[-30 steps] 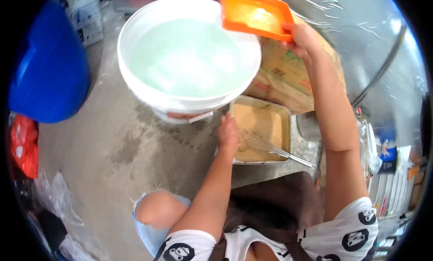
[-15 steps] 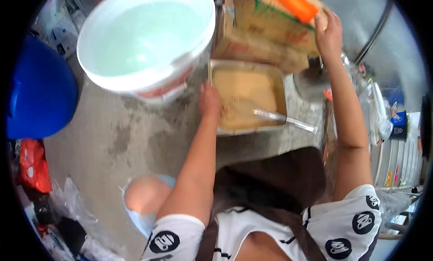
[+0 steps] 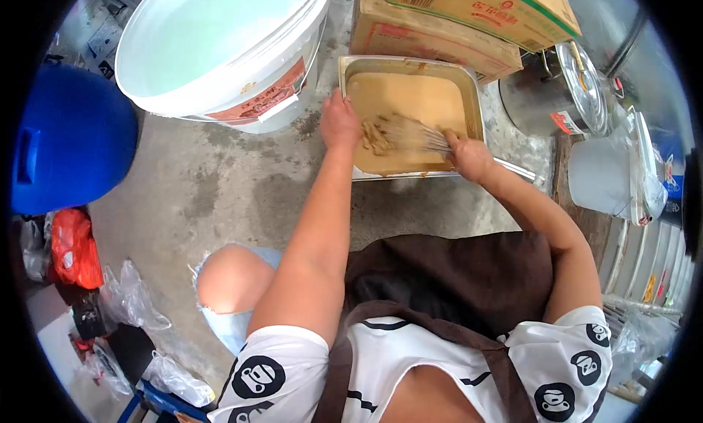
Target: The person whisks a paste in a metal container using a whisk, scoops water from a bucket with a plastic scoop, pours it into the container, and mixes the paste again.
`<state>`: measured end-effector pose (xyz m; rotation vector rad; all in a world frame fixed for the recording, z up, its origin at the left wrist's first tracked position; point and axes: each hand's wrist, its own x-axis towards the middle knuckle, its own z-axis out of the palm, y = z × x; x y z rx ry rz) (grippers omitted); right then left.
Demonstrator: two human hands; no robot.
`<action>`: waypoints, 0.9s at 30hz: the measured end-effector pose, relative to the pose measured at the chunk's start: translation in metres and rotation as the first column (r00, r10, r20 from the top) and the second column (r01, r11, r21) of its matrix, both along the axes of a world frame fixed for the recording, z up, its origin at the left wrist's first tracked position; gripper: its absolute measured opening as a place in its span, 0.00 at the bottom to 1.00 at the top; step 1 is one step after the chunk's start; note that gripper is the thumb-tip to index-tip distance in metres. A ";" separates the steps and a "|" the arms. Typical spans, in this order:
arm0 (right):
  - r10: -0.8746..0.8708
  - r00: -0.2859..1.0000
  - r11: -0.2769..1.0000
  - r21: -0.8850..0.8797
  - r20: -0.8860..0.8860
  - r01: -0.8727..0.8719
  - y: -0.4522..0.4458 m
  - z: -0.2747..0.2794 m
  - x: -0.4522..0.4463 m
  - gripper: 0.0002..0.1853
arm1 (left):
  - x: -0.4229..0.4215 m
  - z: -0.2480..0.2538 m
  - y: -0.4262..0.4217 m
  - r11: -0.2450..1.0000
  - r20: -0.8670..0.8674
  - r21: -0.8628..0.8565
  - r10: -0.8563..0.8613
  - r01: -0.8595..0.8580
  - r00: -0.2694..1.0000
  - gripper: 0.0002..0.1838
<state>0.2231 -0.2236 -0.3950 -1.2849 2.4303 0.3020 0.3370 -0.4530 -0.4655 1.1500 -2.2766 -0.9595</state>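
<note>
A rectangular metal pan [image 3: 476,108] of tan, soupy mixture stands on the concrete floor. My left hand [image 3: 340,121] grips the pan's left rim. My right hand [image 3: 471,156] is closed around the handle of a wire whisk [image 3: 516,169] over the pan's right front part. The whisk's wires reach left into the mixture, where wet brown lumps [image 3: 375,136] lie near my left hand; the wire ends are blurred.
A large white bucket [image 3: 253,90] of clear water stands at upper left, a blue barrel [image 3: 80,141] beyond it. Cardboard boxes [image 3: 439,39] sit behind the pan. A metal pot [image 3: 538,94] and white bucket [image 3: 604,176] are at right; bags [image 3: 75,247] lie far left.
My right hand has let go of the orange scoop, which is out of view, and come down to take the whisk. My left hand stays at the pan's left rim. The view has shifted.
</note>
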 end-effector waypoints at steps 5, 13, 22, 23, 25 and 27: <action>0.084 0.996 0.996 -0.040 0.013 -0.084 -0.054 0.032 0.009 0.17 | -0.002 -0.009 -0.002 1.000 -0.077 -0.014 -0.023 0.022 0.997 0.17; 0.089 0.982 0.995 0.028 0.166 -0.095 -0.063 0.010 0.014 0.15 | -0.001 -0.003 -0.003 1.000 -0.038 0.019 -0.003 0.004 0.999 0.19; 0.024 0.996 0.962 0.268 0.084 -0.046 -0.028 0.030 0.012 0.11 | -0.003 -0.006 -0.006 0.999 0.019 0.027 -0.039 0.038 0.999 0.18; 0.027 0.997 0.961 0.274 0.078 -0.048 -0.026 0.035 0.011 0.11 | -0.002 -0.004 -0.004 0.999 0.017 0.024 -0.026 0.025 1.000 0.17; -0.042 0.999 0.933 0.358 0.009 0.036 -0.020 0.043 0.009 0.09 | -0.001 -0.003 -0.003 1.000 0.011 0.029 -0.010 0.010 1.000 0.16; -0.019 0.999 0.921 0.387 -0.050 0.037 -0.013 0.049 0.005 0.10 | -0.005 -0.011 -0.002 1.000 -0.026 -0.006 0.011 -0.011 1.000 0.14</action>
